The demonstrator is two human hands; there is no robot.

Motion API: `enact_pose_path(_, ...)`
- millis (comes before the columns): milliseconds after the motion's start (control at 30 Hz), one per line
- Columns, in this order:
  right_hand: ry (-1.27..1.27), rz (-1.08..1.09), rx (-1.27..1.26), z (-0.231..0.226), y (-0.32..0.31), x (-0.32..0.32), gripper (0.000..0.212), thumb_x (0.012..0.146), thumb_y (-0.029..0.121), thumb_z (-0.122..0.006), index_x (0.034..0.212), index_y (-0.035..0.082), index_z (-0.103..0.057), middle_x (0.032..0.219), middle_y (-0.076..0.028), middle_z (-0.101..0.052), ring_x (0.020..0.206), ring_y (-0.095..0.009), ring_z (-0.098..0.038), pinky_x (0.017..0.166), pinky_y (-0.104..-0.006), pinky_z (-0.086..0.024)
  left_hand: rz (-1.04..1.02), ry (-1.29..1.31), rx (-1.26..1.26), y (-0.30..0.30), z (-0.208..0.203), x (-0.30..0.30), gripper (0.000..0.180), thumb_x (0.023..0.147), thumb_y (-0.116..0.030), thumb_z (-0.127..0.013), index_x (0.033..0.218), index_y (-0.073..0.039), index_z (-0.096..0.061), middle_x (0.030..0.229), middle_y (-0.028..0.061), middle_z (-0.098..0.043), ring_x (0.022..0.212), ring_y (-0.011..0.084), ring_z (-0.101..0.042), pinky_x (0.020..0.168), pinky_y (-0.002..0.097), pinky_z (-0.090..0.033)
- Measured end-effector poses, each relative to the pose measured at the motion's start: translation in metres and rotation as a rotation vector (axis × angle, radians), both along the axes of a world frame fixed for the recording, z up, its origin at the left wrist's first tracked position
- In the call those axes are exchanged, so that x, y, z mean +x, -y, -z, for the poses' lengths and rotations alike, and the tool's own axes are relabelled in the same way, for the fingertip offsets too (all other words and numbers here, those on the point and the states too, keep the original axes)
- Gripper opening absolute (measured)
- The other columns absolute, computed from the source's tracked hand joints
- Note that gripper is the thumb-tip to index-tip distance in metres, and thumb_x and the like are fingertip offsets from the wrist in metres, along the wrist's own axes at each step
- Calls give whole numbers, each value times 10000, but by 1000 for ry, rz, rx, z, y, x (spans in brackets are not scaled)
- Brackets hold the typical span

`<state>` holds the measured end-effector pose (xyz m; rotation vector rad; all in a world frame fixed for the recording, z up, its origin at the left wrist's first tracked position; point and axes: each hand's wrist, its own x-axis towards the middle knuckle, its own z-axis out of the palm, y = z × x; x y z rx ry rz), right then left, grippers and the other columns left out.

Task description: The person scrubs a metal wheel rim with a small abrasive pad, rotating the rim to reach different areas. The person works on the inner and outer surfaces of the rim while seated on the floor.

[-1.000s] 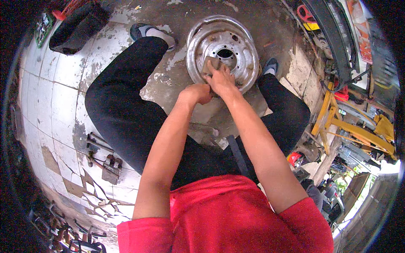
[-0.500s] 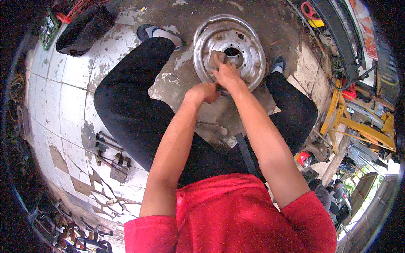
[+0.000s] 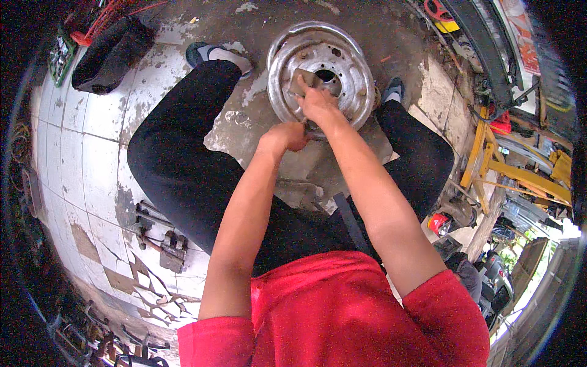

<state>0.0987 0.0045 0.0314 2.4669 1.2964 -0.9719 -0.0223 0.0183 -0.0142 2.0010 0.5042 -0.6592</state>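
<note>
A bare metal wheel rim (image 3: 362, 92) lies on the floor between my feet, its dished face with a round centre hole turned up. My right hand (image 3: 319, 105) is over the inside of the dish, left of the hole. Under its fingers is a small brownish sheet (image 3: 313, 78) that looks like sandpaper, pressed to the metal with the index finger stretched along it. My left hand (image 3: 287, 136) is closed on the near edge of the rim; its fingertips are partly hidden.
Left on the white tiles lie a metal tool with rods (image 3: 173, 249) and a black container (image 3: 110, 61). At right are a yellow metal stand (image 3: 483, 156) and a red can (image 3: 438, 224). Broken tiles (image 3: 156, 287) lie at lower left. My bent legs flank the rim.
The whole view has shifted a little, so the rim appears farther left. Against the rim, my right hand with the sheet has slid slightly away from me. My left hand stays on the near edge.
</note>
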Motion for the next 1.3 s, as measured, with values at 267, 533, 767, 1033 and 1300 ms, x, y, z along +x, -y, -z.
enact_pose_path(267,151,-109,-3,5,24,-13,610,941,342,-507,1490,294,-248,1384,-266,-435,1272,-441,-421,1003,-527,-398,-49,58,-35,12,42,2,385,891,-352,-567,1068,-24,-663,1076,199,-664,996,365,-642,854,458,-504)
enact_pose_path(533,60,-58,23,5,-13,5,587,954,404,-463,1489,288,-251,1318,-230,-520,1226,-429,-477,1019,-533,-380,-54,37,-7,3,0,-1,382,903,-319,-542,1101,-10,-649,1085,197,-662,998,350,-646,844,454,-510)
enact_pose_path(767,143,-112,81,8,30,-12,602,949,435,-472,1492,299,-248,1396,-271,-419,1257,-464,-421,1015,-559,-368,-44,15,-44,2,-2,1,346,845,-168,-529,1140,-16,-629,1102,194,-659,998,350,-648,847,459,-508)
enact_pose_path(1033,-34,0,38,1,-11,4,615,934,457,-487,1486,286,-277,1412,-249,-416,1238,-441,-460,997,-543,-395,-1,-27,-39,-1,-10,-1,443,863,-175,-537,1281,-30,-510,1064,214,-664,974,368,-650,831,466,-509)
enact_pose_path(1300,117,-107,86,16,28,-3,617,934,451,-500,1485,302,-266,1343,-261,-476,1210,-456,-470,975,-600,-378,45,36,16,0,1,1,388,925,-309,-525,1223,-66,-573,1064,211,-662,973,384,-641,837,466,-498)
